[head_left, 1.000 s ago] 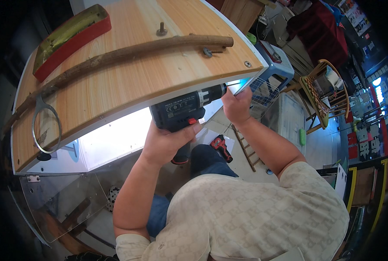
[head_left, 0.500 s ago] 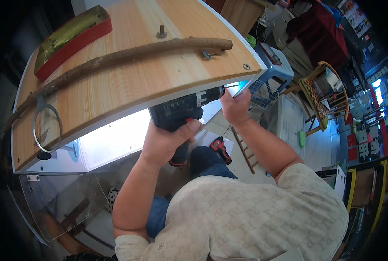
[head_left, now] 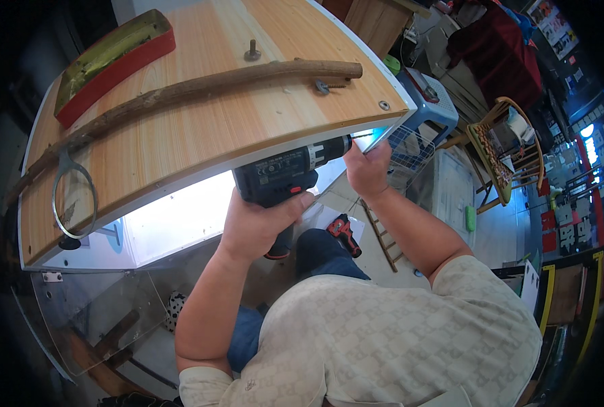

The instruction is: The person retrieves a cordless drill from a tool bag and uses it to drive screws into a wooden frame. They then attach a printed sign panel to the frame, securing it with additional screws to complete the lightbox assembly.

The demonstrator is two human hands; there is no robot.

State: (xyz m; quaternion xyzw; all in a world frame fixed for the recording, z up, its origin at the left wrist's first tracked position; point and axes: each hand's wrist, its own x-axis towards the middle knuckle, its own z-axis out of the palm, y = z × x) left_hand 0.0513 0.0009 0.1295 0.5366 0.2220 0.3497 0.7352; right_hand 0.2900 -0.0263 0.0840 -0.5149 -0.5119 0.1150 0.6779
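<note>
My left hand [head_left: 258,224] is closed round the grip of a black cordless drill [head_left: 275,176]. My thumb rests beside the red switch on the drill's body. The drill lies level under the front edge of a wood-topped cabinet [head_left: 200,129], its chuck and thin bit pointing right. At the cabinet's right front corner, my right hand [head_left: 368,173] is closed on the white side panel [head_left: 363,140], close to the bit. The thumb and some fingers show; the other fingertips are hidden. Where the bit's tip meets the panel is hard to make out.
On the cabinet top lie a long wooden stick [head_left: 200,88], a red open tin [head_left: 115,71], a bolt [head_left: 252,51], a screw [head_left: 326,88] and a metal ring [head_left: 75,197]. A red-black power tool [head_left: 344,236] lies below. A blue stool [head_left: 434,102] and chair [head_left: 502,149] stand right.
The drill has tilted slightly, with its red switch showing more plainly beside my left thumb. My right hand stays almost in place at the panel.
</note>
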